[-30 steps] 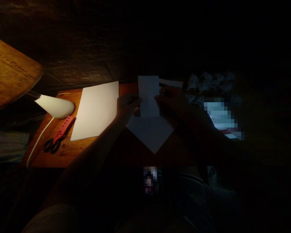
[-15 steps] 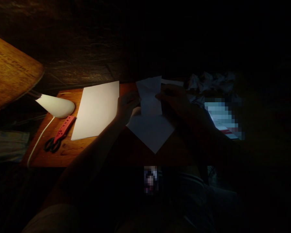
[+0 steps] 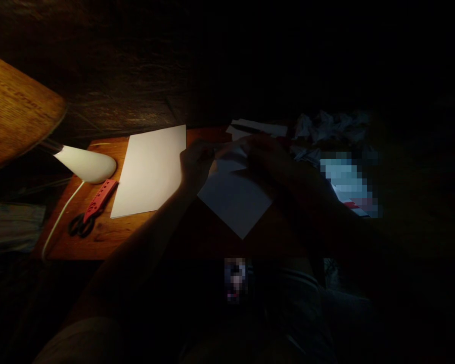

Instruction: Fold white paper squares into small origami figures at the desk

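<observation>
Standing flap of white folded paper sheet (image 3: 235, 202) now down flat under fingers. Grip: left hand (image 3: 196, 163) pinches fold's left end; right hand (image 3: 268, 157) covers right end, closure lost in shadow. Paper lies on orange-brown wooden table (image 3: 109, 237), just right of blank white rectangular sheet (image 3: 151, 172). Judgement: square edges first, then crease centre outward, one hand pinning.

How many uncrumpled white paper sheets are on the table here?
3: a flat sheet beside the lamp, a folded sheet under the left hand and right hand, a far sheet behind them. The crumpled heap at right and the darkness may hide more.
</observation>
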`<state>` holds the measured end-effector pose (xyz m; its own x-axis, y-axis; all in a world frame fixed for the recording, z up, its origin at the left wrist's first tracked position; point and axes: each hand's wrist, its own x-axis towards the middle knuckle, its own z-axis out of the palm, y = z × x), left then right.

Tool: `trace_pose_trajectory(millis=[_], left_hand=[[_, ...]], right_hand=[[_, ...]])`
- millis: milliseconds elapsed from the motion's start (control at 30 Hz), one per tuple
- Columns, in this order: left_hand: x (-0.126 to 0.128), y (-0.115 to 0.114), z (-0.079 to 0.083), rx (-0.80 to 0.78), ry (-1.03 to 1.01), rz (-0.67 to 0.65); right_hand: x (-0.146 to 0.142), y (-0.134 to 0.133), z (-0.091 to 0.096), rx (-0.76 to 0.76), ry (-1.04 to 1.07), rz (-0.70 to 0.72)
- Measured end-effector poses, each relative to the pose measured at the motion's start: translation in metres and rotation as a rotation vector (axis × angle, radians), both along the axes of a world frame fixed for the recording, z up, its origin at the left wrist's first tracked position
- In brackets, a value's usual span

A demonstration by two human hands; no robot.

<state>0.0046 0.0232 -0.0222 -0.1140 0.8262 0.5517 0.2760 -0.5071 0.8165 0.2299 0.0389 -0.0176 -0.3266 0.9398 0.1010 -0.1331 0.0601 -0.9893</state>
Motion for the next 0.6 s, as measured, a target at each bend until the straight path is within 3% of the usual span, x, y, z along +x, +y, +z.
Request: trace_pose_trajectory(millis=[167, 300, 433, 600], left_hand=[[0.003, -0.004, 0.003, -0.063, -0.106, -0.146], [0.002, -0.005, 0.006, -0.117, -0.226, -0.256], [0.005, -0.006, 0.004, -0.183, -0.088, -0.299], [0.008, -0.006, 0.001, -0.171, -0.012, -0.272]], right_hand=[[0.003, 0.005, -0.001, 0.049, -0.039, -0.003], [0.005, 0.008, -0.003, 0.266, -0.171, -0.012], [0.004, -0.001, 0.0, 0.491, -0.327, -0.046], [0.002, -0.014, 0.01, 0.546, -0.452, -0.083]])
